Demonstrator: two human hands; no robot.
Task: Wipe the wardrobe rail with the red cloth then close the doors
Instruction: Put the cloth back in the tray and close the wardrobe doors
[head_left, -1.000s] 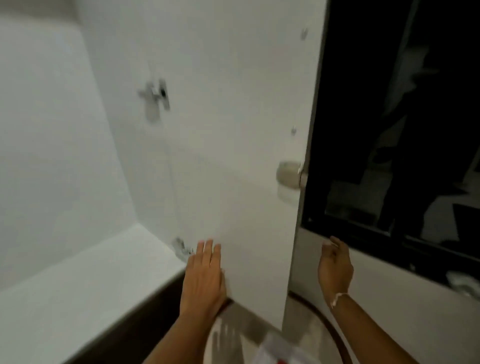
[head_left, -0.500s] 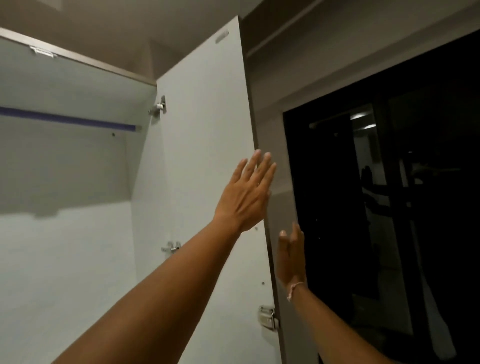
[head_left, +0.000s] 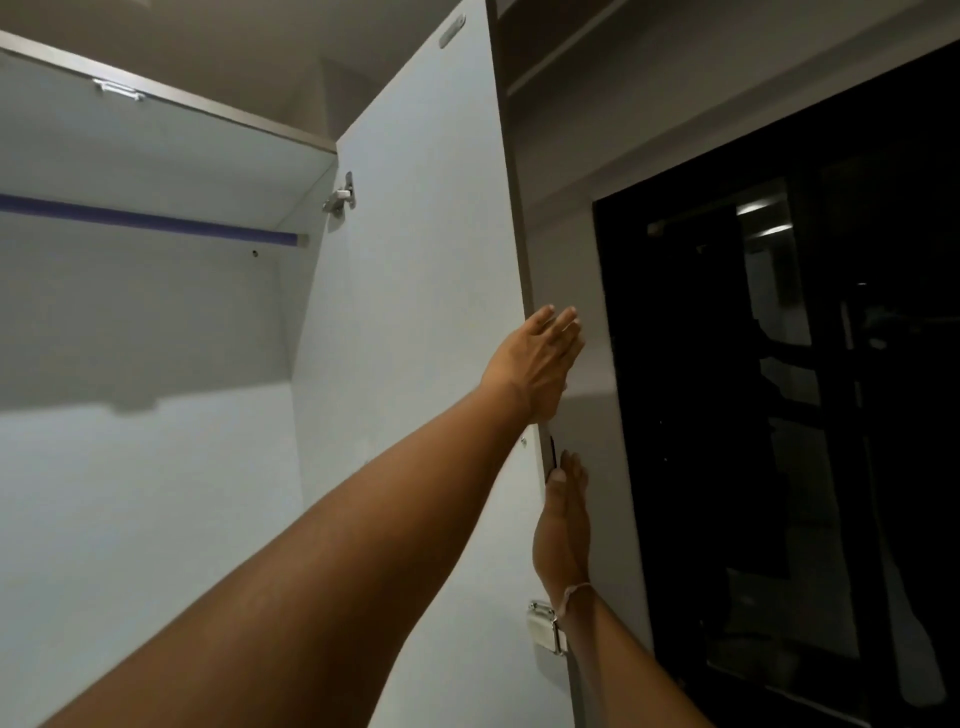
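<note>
the left hand has slid from the door's inner face to the free edge of the open right door, grip wide and empty, the right hand flat on that edge below, the purple rail far left inside, no red cloth visible, so closing looks begun.

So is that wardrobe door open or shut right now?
Open. The door stands swung out, showing the purple rail inside; both hands sit at its edge.
</note>
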